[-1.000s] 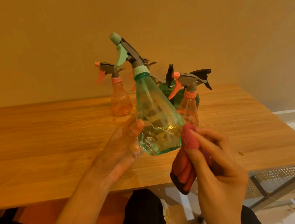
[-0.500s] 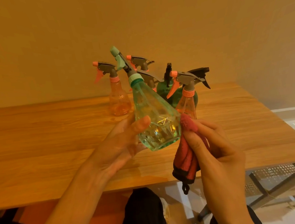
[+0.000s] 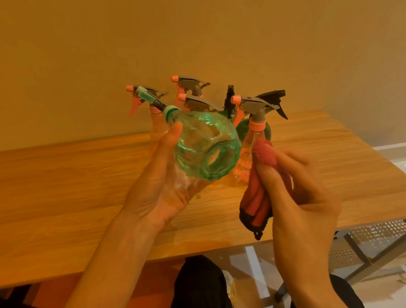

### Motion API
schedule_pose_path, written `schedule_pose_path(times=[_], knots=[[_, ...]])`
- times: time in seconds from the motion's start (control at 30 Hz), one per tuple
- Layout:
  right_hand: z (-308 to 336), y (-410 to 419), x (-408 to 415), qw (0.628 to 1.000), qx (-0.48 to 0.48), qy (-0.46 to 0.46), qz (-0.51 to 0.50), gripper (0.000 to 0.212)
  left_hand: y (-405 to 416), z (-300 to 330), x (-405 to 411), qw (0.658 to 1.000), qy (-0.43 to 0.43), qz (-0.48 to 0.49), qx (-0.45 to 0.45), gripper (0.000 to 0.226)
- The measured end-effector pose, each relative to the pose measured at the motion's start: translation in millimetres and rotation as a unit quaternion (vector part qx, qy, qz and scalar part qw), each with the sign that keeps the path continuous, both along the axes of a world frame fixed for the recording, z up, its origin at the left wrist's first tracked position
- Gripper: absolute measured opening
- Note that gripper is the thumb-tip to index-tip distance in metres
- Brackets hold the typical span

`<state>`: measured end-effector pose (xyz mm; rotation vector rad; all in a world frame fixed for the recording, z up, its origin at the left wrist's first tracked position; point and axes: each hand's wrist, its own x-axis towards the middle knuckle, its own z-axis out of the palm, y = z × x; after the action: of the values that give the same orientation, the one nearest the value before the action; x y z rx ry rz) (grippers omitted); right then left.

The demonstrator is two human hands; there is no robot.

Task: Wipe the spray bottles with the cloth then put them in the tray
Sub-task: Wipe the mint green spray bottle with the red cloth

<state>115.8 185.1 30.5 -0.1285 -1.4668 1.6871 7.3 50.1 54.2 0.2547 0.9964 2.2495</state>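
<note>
Green spray bottle in left hand's grip; right hand clutches red cloth.

Dim, warm orange-tinted light, soft overall focus, wide-angle bowing at the edges, faint glints on green bottle.

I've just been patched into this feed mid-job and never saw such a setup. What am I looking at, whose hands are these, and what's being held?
No robot here: a person wears one wide-angle camera on the head, looking forward and down, so you see their own two hands. The left hand holds a green bottle tipped over, its base toward the camera. The right hand pinches a red cloth beside the bottle. Behind them, on the wooden table, stand more spray bottles, several orange and at least one dark green. No tray is in view.
</note>
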Motion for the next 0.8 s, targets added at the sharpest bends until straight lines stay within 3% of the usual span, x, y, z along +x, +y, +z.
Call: schedule_pose_path(times=[0.23, 0.53, 0.73, 0.8], knots=[[7.3, -14.4, -15.9, 0.996, 0.067, 0.052, -0.023, 0.021, 2.6, 4.7, 2.1, 1.0, -0.008, -0.017, 0.015, 0.109], [-3.0, -29.1, -25.9, 0.948, 0.296, 0.076, -0.093, 0.027, 5.4, 0.4, 2.9, 0.999, -0.022, -0.034, 0.028, 0.112], [-9.8, -23.6, -25.5, 0.932, 0.343, 0.079, -0.085, 0.028, 4.1, -4.2, 4.7, 0.998, -0.036, -0.03, 0.035, 0.109], [-11.5, -19.8, -24.4, 0.938, 0.334, 0.084, -0.04, 0.031, 3.8, -4.7, 4.0, 0.998, -0.035, -0.032, 0.032, 0.11]])
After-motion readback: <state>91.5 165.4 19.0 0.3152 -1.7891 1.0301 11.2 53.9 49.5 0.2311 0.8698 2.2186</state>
